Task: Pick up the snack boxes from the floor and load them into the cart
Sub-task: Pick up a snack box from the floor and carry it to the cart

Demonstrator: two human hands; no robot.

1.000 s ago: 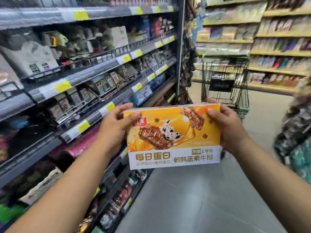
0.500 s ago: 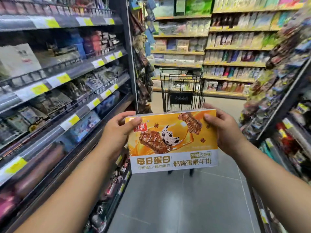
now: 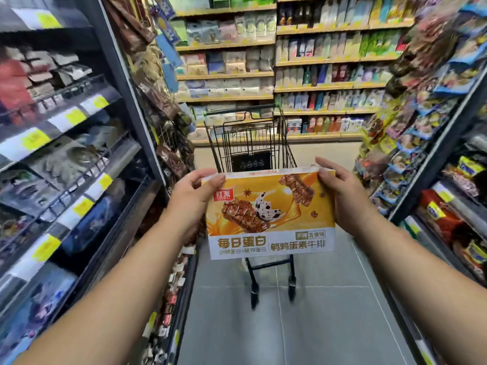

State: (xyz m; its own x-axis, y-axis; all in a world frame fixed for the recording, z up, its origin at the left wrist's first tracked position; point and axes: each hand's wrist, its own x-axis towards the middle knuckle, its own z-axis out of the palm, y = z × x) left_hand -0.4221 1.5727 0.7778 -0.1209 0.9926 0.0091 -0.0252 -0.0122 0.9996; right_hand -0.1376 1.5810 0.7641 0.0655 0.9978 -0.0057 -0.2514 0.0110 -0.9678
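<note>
Left hand (image 3: pixel 195 196): gripped the left edge of the snack box (image 3: pixel 271 214), thumb laid on the printed front near the top corner, fingers curled behind it.

Right hand (image 3: pixel 340 198): gripped the right edge in the same way, thumb at the top right corner, fingers hidden behind the box.

Snack box: one, orange and white, printed with coated bars and a speckled egg. It was held upright in the air between both hands, front towards the camera and clear of the floor (image 3: pixel 329 312).

Shopping cart (image 3: pixel 250 143): black wire, standing in the aisle beyond the box, which covered the lower part of its basket. Frame and wheels showed below the box. What lay in the basket could not be told.

Left shelving (image 3: pixel 87 159): dark racks of bagged goods with yellow price tags (image 3: pixel 76 115), blurred.

Right shelving (image 3: pixel 448 164): hanging snack packets.

Back wall shelves (image 3: pixel 316 60): wooden, stocked with rows of packets and boxes.
</note>
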